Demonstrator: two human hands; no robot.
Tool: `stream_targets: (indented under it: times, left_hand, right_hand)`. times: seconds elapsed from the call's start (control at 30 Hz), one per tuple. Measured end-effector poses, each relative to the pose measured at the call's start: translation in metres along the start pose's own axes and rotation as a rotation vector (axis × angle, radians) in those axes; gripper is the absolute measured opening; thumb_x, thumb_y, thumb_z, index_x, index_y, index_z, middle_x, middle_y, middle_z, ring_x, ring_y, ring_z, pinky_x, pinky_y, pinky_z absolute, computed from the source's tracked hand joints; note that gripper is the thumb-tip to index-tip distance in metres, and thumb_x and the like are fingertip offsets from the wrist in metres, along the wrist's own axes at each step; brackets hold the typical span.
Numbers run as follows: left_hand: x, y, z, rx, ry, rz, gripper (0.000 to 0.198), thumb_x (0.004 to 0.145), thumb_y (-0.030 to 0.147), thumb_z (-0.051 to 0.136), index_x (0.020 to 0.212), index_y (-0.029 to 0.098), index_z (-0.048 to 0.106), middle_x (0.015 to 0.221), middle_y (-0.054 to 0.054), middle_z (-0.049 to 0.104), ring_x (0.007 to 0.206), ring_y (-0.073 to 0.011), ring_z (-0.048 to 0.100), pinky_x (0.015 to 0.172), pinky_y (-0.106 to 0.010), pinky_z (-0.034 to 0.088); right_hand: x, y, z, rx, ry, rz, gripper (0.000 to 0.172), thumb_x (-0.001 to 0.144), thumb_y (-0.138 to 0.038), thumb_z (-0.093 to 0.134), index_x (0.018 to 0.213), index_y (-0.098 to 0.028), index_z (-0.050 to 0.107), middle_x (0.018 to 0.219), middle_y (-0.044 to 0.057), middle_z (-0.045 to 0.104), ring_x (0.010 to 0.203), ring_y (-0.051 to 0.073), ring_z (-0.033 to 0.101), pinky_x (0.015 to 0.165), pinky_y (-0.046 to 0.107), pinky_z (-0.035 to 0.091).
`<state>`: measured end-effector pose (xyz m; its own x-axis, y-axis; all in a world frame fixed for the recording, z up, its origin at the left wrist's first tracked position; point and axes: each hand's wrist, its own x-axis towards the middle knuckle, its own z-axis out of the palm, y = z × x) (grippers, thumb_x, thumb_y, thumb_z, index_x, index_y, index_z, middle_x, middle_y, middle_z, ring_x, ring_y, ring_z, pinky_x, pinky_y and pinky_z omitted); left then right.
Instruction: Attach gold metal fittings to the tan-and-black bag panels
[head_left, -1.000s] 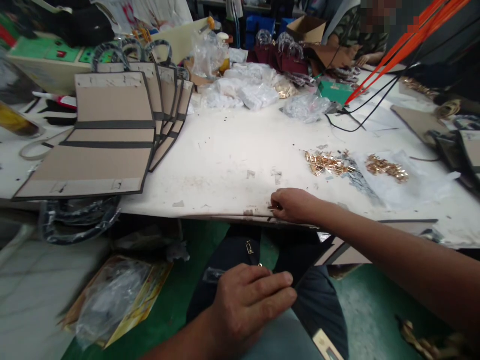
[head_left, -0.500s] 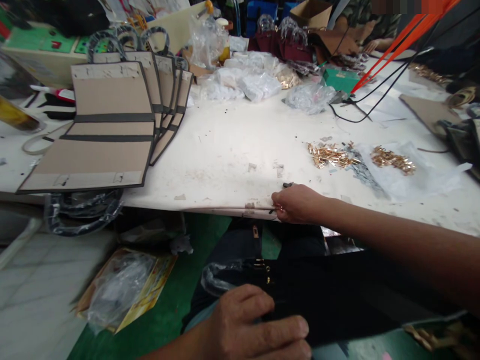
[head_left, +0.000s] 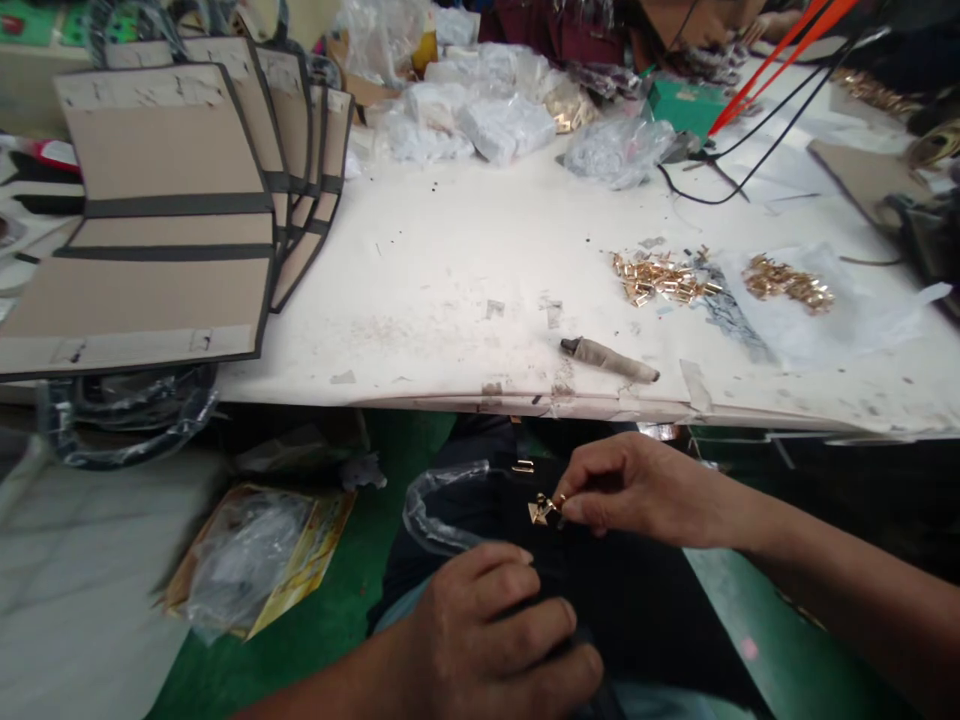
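A black bag piece (head_left: 630,590) lies across my lap, below the table edge. My left hand (head_left: 487,640) presses down on it with fingers curled over the black material. My right hand (head_left: 637,490) pinches a small gold metal fitting (head_left: 541,508) on the bag's upper edge. A second gold fitting (head_left: 523,466) shows just above it. A plastic-wrapped handle (head_left: 431,510) curls out from the bag's left side. A wrapped hand tool (head_left: 609,360) lies on the white table (head_left: 450,280) near its front edge, just above my right hand.
Two piles of gold fittings (head_left: 660,278) (head_left: 787,282) lie on the right of the table. A fanned stack of tan bag panels (head_left: 165,210) covers the left. Clear plastic bags (head_left: 495,125) and black cables (head_left: 720,170) lie at the back. A plastic-covered packet (head_left: 255,560) rests on the green floor.
My right hand left the table edge, leaving the wrapped tool there, and came down to pinch the gold fitting on the bag. The black bag was pulled up onto my lap.
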<state>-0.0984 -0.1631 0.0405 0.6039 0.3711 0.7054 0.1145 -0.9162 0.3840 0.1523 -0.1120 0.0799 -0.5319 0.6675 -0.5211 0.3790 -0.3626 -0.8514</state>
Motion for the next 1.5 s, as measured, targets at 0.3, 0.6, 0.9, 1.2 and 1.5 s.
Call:
stream_targets:
  times: [0.3,0.6,0.9,1.2,1.5]
  left_hand:
    - [0.010,0.004,-0.007,0.002,-0.141,-0.012,0.019,0.094,0.012,0.071,0.107,0.024,0.078,0.103,0.003,0.073,0.089,-0.0132,0.059,0.102,-0.034,0.057]
    - [0.014,0.006,-0.005,0.030,-0.176,-0.004,0.021,0.093,0.012,0.074,0.108,0.026,0.077,0.105,0.004,0.072,0.089,-0.0122,0.059,0.100,-0.033,0.059]
    - [0.014,0.005,-0.005,0.030,-0.192,-0.002,0.020,0.095,0.013,0.072,0.108,0.027,0.078,0.104,0.005,0.074,0.090,-0.0118,0.060,0.102,-0.033,0.059]
    - [0.011,0.006,0.001,-0.011,-0.155,-0.009,0.019,0.098,0.012,0.066,0.105,0.025,0.079,0.103,0.005,0.074,0.091,-0.0128,0.060,0.104,-0.034,0.056]
    - [0.012,0.003,-0.006,0.011,-0.204,0.034,0.017,0.097,0.014,0.070,0.110,0.022,0.077,0.107,0.001,0.075,0.092,-0.0146,0.065,0.097,-0.034,0.061]
  right_hand:
    - [-0.034,0.016,0.019,0.125,0.014,0.105,0.021,0.091,-0.037,0.075,0.092,-0.016,0.077,0.069,-0.002,0.065,0.062,0.011,0.053,0.053,0.020,0.037]
    - [-0.043,0.016,0.020,0.090,0.025,0.033,0.019,0.091,-0.035,0.074,0.089,-0.016,0.077,0.069,-0.003,0.064,0.061,0.011,0.050,0.052,0.020,0.035]
    - [-0.045,0.018,0.025,-0.073,0.104,-0.048,0.012,0.092,-0.027,0.071,0.088,-0.018,0.078,0.078,-0.003,0.070,0.068,0.012,0.057,0.057,0.021,0.039]
    - [-0.047,0.021,0.037,-0.170,0.098,-0.088,0.012,0.093,-0.019,0.067,0.089,-0.021,0.078,0.085,-0.002,0.074,0.074,0.013,0.065,0.062,0.022,0.042]
    - [-0.040,0.004,0.037,-0.330,0.013,-0.112,0.017,0.092,-0.013,0.062,0.080,-0.019,0.073,0.081,-0.001,0.073,0.071,0.013,0.063,0.061,0.023,0.038]
